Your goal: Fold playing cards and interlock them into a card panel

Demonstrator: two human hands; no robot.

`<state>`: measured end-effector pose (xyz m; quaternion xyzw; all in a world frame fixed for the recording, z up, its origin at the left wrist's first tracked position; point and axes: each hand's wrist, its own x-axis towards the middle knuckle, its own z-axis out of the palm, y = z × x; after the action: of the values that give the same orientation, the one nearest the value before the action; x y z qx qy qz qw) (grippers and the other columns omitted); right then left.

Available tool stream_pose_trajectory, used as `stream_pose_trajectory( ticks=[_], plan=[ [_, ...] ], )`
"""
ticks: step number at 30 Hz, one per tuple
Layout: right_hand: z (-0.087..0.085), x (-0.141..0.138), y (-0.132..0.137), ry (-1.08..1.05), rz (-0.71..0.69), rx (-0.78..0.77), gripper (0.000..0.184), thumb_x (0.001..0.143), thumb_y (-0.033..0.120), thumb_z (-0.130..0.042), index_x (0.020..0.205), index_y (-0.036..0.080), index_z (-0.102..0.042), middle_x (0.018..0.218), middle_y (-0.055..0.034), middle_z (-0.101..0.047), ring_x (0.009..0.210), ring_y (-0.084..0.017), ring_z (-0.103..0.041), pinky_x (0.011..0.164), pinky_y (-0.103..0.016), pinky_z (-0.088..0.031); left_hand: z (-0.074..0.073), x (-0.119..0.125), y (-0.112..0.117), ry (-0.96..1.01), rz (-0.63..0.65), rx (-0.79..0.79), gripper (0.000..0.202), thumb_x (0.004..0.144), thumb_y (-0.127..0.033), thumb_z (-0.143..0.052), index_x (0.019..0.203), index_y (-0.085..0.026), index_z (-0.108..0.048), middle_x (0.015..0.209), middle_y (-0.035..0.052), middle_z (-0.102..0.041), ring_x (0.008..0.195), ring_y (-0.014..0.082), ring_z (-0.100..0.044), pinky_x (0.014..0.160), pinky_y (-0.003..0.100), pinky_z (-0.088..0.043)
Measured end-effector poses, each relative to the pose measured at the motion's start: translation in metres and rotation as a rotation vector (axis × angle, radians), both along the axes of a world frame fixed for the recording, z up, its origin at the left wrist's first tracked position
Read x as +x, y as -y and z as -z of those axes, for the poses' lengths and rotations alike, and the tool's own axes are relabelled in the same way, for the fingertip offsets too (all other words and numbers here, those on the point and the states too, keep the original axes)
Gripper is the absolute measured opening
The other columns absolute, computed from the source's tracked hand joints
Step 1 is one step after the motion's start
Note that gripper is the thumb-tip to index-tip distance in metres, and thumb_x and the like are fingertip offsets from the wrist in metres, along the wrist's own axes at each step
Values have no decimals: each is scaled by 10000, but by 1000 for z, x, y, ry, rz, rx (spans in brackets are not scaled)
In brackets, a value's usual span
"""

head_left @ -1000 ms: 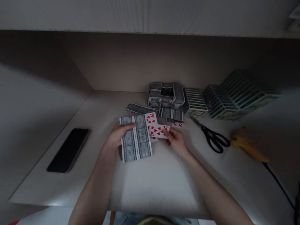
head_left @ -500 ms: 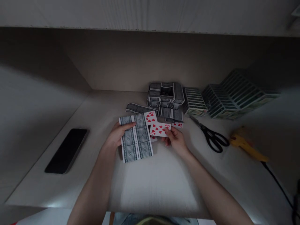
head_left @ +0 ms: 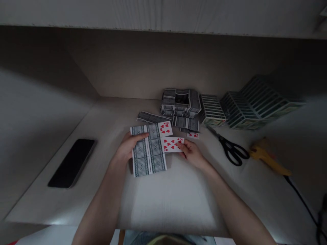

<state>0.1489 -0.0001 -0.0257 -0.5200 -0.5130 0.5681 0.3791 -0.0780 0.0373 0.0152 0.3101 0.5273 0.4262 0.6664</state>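
Card panel (head_left: 149,157) sits in your left hand (head_left: 127,144), above the near middle of the desk (head_left: 173,200). Since the earlier frame, the eight of hearts (head_left: 170,144) in your right hand (head_left: 192,152) has moved slightly left and levelled out. Its left end now meets the panel's right edge, and the heart-marked card that peeked out below it is hidden. Your left grip hardly changes.

The panel shows patterned, white-bordered backs in two columns of three, with a pale seam between them; it tilts a little. Another hearts card (head_left: 166,128) sticks out at its upper right. Your left grip clamps the panel, thumb on top, fingers out of sight beneath; your right grip pinches the eight by its right end.

Behind the panel, close by, lie folded card strips (head_left: 152,117), with a box built of cards (head_left: 168,97) beyond, near the back wall. To your right are black scissors (head_left: 233,149), then a yellow tool (head_left: 270,161); the phone (head_left: 71,163) is well apart on your left. You have room between your forearms, down to the desk's front edge.
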Motion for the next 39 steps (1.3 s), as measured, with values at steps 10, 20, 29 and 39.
stream_pose_trajectory(
  ticks=[10, 20, 29, 39],
  plan=[
    [-3, 9, 0, 43, -118, -46, 367, 752, 512, -477, 838, 161, -544, 468, 73, -397, 354, -51, -274, 336, -192, -186, -1, 1, 0, -24, 1, -1, 319, 550, -200, -730, 845, -111, -647, 751, 85, -696, 630, 204, -652, 578, 297, -544],
    [-14, 10, 2, 109, -173, -76, 367, 750, 523, -468, 781, 162, -522, 418, 85, -353, 331, -53, -272, 326, -192, -160, 0, 1, 2, -37, 60, -9, 351, 550, -209, -730, 877, -117, -644, 763, 102, -696, 640, 223, -656, 589, 318, -544],
    [-16, 11, 2, 31, -167, -87, 384, 741, 532, -478, 825, 160, -524, 401, 99, -339, 322, -50, -234, 319, -200, -155, 6, 7, 3, -32, 21, 26, 330, 543, -189, -725, 856, -115, -650, 757, 101, -696, 649, 237, -657, 574, 324, -548],
    [-11, 15, -1, -15, -181, -103, 340, 740, 503, -508, 747, 163, -500, 390, 98, -333, 319, -40, -228, 328, -205, -121, 3, 12, 5, -27, 21, 12, 343, 534, -193, -732, 855, -111, -643, 751, 97, -694, 634, 225, -655, 584, 321, -546]
  ],
)
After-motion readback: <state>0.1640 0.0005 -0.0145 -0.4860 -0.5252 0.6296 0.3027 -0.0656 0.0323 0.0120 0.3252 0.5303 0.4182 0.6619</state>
